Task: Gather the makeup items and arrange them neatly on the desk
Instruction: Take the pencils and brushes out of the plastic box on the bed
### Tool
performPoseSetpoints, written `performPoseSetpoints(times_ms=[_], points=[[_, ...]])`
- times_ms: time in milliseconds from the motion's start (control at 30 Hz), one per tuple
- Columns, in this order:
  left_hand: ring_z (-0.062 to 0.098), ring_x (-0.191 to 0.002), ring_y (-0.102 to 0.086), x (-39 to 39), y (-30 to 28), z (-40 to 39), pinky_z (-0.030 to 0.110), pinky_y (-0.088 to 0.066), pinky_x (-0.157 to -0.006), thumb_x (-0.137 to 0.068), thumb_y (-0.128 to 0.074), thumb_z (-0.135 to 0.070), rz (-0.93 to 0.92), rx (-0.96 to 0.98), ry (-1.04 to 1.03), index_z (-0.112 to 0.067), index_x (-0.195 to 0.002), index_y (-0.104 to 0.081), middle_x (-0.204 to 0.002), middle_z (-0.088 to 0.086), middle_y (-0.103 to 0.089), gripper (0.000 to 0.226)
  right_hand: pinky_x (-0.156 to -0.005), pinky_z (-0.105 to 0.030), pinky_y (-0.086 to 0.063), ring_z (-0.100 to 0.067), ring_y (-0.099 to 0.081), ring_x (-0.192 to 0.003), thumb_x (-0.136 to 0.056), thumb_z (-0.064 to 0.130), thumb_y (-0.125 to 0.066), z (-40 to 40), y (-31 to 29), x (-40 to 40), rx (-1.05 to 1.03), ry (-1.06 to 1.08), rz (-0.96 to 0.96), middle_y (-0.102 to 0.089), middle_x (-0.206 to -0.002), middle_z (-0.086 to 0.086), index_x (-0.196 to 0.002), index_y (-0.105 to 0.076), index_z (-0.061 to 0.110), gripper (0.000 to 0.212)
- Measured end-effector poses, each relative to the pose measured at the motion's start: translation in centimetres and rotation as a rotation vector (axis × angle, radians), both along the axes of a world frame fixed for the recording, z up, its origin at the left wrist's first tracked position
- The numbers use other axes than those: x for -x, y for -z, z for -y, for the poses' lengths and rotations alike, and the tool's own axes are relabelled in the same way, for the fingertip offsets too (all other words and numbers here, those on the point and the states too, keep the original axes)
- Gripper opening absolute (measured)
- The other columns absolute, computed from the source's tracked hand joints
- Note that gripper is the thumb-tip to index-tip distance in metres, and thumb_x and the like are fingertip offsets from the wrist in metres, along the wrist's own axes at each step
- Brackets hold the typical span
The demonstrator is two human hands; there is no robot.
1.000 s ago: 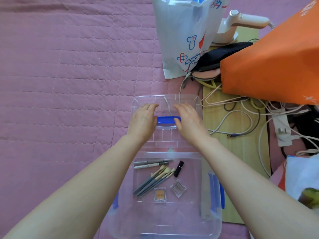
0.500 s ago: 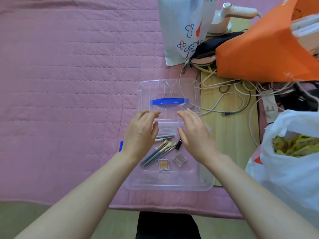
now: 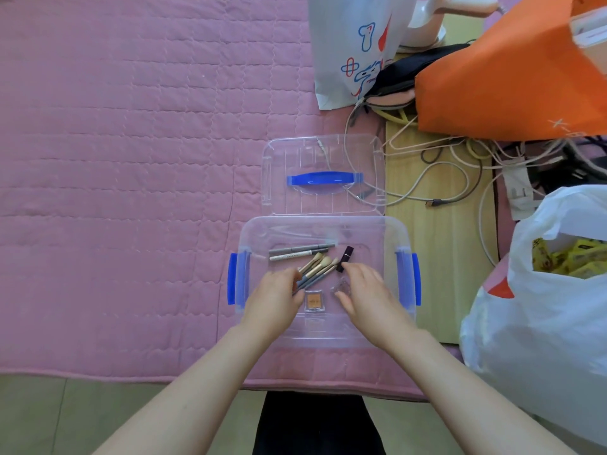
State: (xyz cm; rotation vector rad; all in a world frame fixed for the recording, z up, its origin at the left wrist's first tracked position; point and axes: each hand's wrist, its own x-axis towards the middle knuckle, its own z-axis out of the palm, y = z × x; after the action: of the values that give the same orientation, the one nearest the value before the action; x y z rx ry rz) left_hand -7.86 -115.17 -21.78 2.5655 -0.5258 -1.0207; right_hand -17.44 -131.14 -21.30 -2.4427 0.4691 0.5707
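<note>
So the clear storage box (image 3: 391, 231) sits open on the pink quilted cover (image 3: 131, 159), its lid (image 3: 295, 152) with the blue handle laid flat just beyond it at 12 o'clock, which leaves the makeup within easy reach of both hands. The left hand (image 3: 274, 300) reaches in from 7 o'clock and its fingers curl at the handle ends of the makeup brushes (image 3: 317, 267); whether they have closed on them I cannot tell. The right hand (image 3: 368, 293) hovers with relaxed, spread fingers over the clear compact (image 3: 340, 285), its fingertips next to the dark lipstick (image 3: 348, 252), holding nothing. Two grey pencils (image 3: 300, 251) lie across the floor of the box at 11 o'clock from the brushes, and an orange eyeshadow pan (image 3: 313, 299) sits between the hands.

Around it (a crowded corner): at 2 o'clock a tangle of cables (image 3: 443, 178) spills over a wooden board (image 3: 443, 257), one cable running under the lid; an orange bag (image 3: 509, 67), a white printed bag (image 3: 348, 44) and a white plastic bag (image 3: 542, 307) press in from the right, leaving little room on that side.
</note>
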Motion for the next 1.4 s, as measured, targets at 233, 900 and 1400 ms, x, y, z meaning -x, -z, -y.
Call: performPoseSetpoints(times_ms=[233,900,1400], points=[[0.036,-0.103,-0.058,1.2,3.4,2.1,0.04,-0.049,-0.082,-0.089,-0.054,-0.019,-0.193,-0.211,0.041,-0.01,-0.109,-0.053,-0.111,0.015,-0.061,0.022,-0.096,-0.037,-0.037,-0.033,-0.045,-0.121,-0.095,0.032,-0.053,0.4,2.9,-0.9,-0.019,0.082,-0.243,-0.047,-0.13,-0.014,-0.136,-0.039,0.008,0.049],[0.035,-0.107,-0.057,1.9,5.8,4.7,0.041,-0.048,-0.084,-0.088,-0.064,-0.021,-0.235,-0.208,0.137,-0.01,-0.111,-0.051,-0.115,0.015,-0.059,0.029,-0.081,-0.043,-0.045,-0.035,-0.046,-0.112,-0.086,0.025,-0.067,-0.1,6.5,-2.4,0.137,0.107,-0.352,-0.041,-0.121,-0.014,-0.122,-0.037,0.008,0.05],[0.011,-0.066,-0.053,-0.1,4.2,3.0,0.016,-0.042,-0.059,-0.082,-0.061,-0.007,-0.465,0.261,-0.59,-0.013,-0.094,-0.073,-0.072,-0.004,-0.058,0.018,-0.085,-0.036,-0.042,-0.037,-0.051,-0.108,-0.092,0.009,-0.045,0.5,7.7,-2.1,-0.085,0.265,-0.369,-0.051,-0.119,-0.021,-0.111,-0.046,0.003,0.019]])
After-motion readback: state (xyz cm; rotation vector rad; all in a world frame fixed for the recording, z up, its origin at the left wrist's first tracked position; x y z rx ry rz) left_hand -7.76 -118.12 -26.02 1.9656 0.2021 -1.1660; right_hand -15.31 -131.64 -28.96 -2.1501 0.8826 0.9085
